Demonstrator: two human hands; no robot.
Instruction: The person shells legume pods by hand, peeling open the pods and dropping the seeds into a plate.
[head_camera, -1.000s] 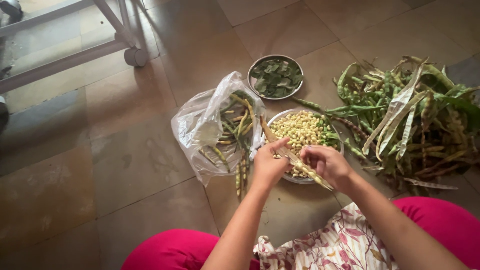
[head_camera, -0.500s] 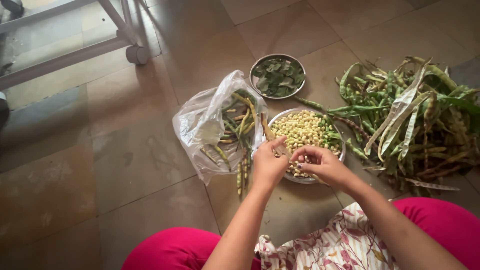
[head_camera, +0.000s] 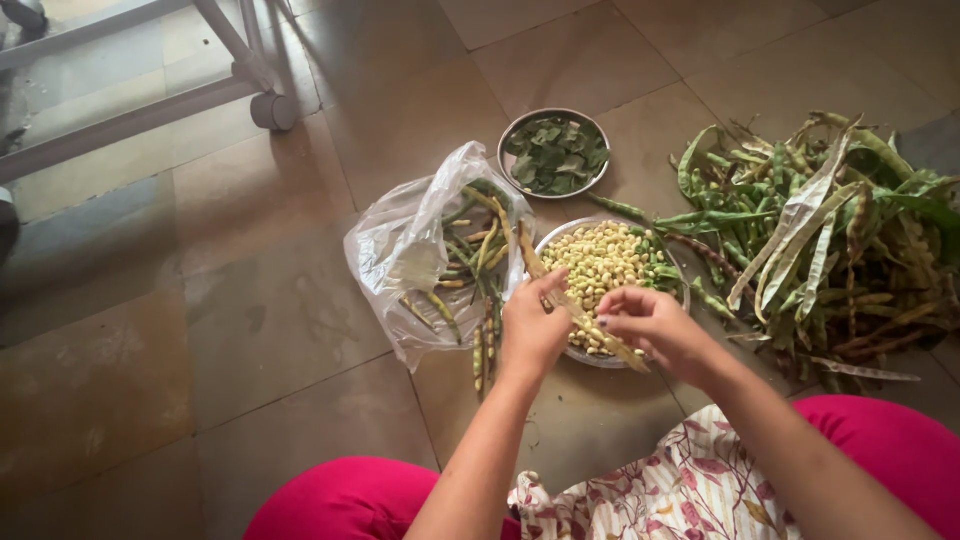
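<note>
I am pinching a long, dry yellowish bean pod (head_camera: 585, 322) between both hands: my left hand (head_camera: 533, 328) closes thumb and fingers on its upper end, and my right hand (head_camera: 655, 325) closes fingertips on it further down, so the pod runs slantwise from the left hand toward the lower right, its tip poking out just below my right hand. Both hands sit at the centre of the frame, over the near rim of a metal bowl (head_camera: 680, 283) that holds a heap of pale shelled beans (head_camera: 600, 262) with a few green bits on its right side.

Just left of the bowl, touching my left hand's side of it, a clear plastic bag (head_camera: 400, 250) lies open on the tiled floor (head_camera: 250, 330), with green and yellow pods (head_camera: 480, 250) spilling out of its mouth. Above the bowl, toward the upper middle of the frame, stands a smaller metal dish of dark green leaves (head_camera: 555, 152). At the right of the frame a large loose pile of pods and husks (head_camera: 820, 230), green and dried pale, spreads over the floor beside the bowl.

Along the bottom edge are my pink-clad knees (head_camera: 880, 440) and a floral cloth (head_camera: 680, 490) between them. In the upper left corner stands a grey frame leg (head_camera: 262, 95).
</note>
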